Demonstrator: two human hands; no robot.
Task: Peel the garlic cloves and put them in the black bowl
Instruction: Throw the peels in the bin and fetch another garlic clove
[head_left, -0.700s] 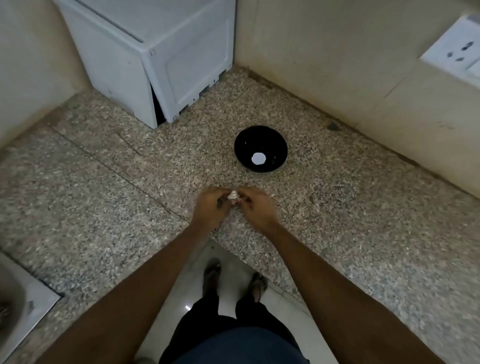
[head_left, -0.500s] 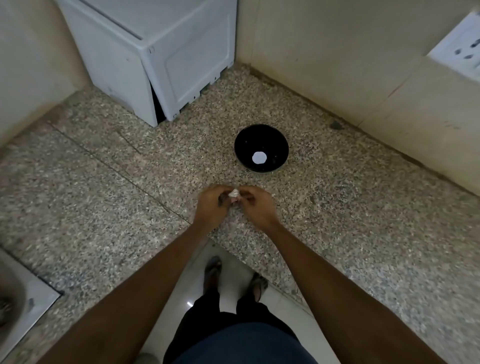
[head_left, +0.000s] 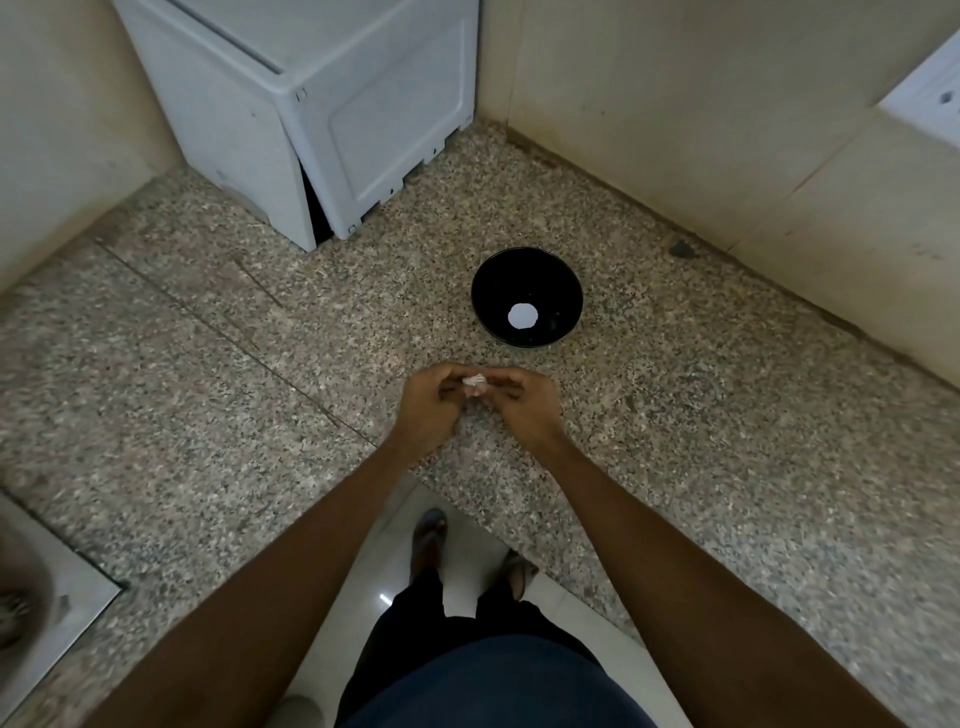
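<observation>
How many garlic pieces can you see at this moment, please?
1: a garlic piece pinched between the left hand and right hand, near the black bowl. Others may be hidden.

A small pale garlic clove, whitish with papery skin, is pinched between the fingertips of the left hand and the right hand, held above the speckled stone counter. Both hands curl round it, so most of the clove is hidden and how much skin is on it cannot be told. The black bowl stands upright on the counter just beyond the hands, apart from them. It is round, glossy and dark inside, with one bright white round spot near the middle of its bottom.
</observation>
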